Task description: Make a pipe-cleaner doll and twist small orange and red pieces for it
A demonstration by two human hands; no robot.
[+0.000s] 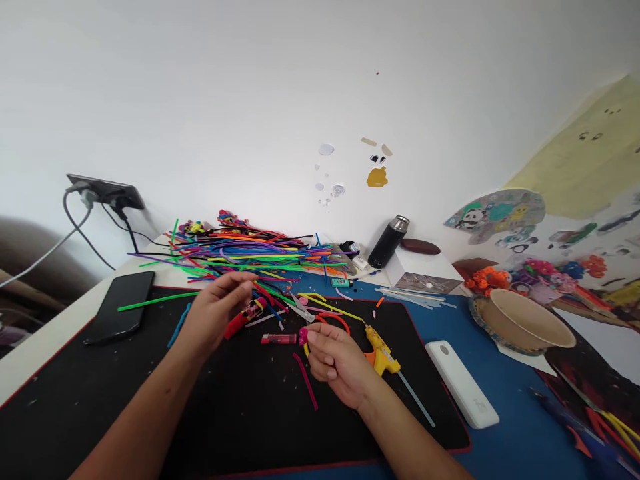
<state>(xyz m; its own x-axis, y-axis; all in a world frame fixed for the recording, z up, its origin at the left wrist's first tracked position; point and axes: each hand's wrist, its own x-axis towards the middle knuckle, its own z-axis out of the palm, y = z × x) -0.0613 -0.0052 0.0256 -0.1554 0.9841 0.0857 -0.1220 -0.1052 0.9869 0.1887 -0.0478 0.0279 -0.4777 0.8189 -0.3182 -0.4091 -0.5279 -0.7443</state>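
Note:
My right hand (340, 363), fingers closed, pinches a small magenta fuzzy piece (303, 335) with a bit of yellow below it. To its left, my left hand (220, 307) is raised with thumb and fingertips pressed together; whatever they hold is too small to make out. A red fuzzy figure (239, 323) lies just beside that hand, partly covered by it. Between the hands are a pink lighter (279, 339) and a bent magenta pipe cleaner (306, 381) on the black mat (250, 427). Scissors (303, 310) with orange handles lie behind my right hand.
Many coloured pipe cleaners (250, 253) are heaped along the wall. A yellow glue gun (384, 353) with a glue stick rests right of my right hand. Further out are a phone (123, 307), a white power bank (463, 383), a black flask (387, 245) and a bowl (533, 320).

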